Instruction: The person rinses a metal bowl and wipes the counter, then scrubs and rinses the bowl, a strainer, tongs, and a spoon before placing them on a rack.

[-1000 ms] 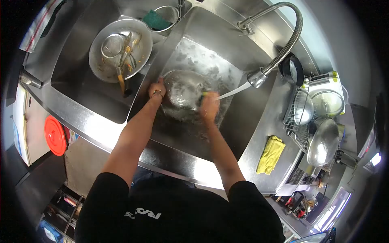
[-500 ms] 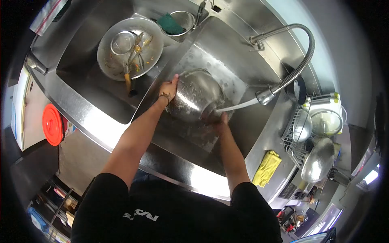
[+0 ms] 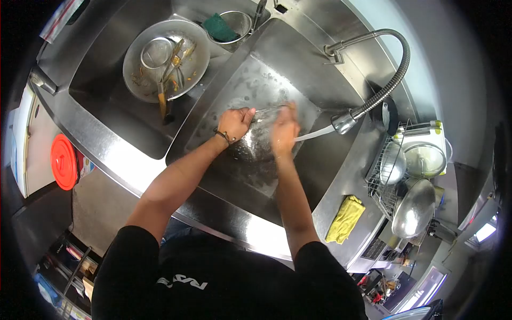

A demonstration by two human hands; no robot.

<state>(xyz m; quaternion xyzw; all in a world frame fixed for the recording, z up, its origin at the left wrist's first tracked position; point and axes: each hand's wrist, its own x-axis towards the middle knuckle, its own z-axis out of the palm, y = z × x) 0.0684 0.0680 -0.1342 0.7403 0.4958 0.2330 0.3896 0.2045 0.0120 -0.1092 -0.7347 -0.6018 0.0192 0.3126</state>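
whereas half a second ago the steel bowl (image 3: 255, 146) stood tipped on edge with its outside turned to the camera, it now lies low in the right-hand sink basin (image 3: 298, 58) with its wet inside facing up, its rim showing as a thin bright line between the two hands. the left hand (image 3: 234, 124) has come round from the bowl's far edge to its near left side and is curled tight on the rim, thumb over the top, a dark band at the wrist. the right hand (image 3: 283, 130) has risen from under the bowl to its right edge and is smeared by motion, so i cannot tell whether it is spread flat, closed on the rim or holding a scrubber. the stream from the spray head (image 3: 342, 121) of the flexible tap lands at that hand, as it did before. judged from this, the washing has passed from the bowl's outside to its inside, the left hand steadying and the right rubbing. the left basin holds a dirty pan (image 3: 160, 64) with utensils in it, a green sponge (image 3: 217, 25) sits in a small strainer behind it, and a yellow cloth (image 3: 344, 217) lies on the counter near the dish rack (image 3: 381, 176).
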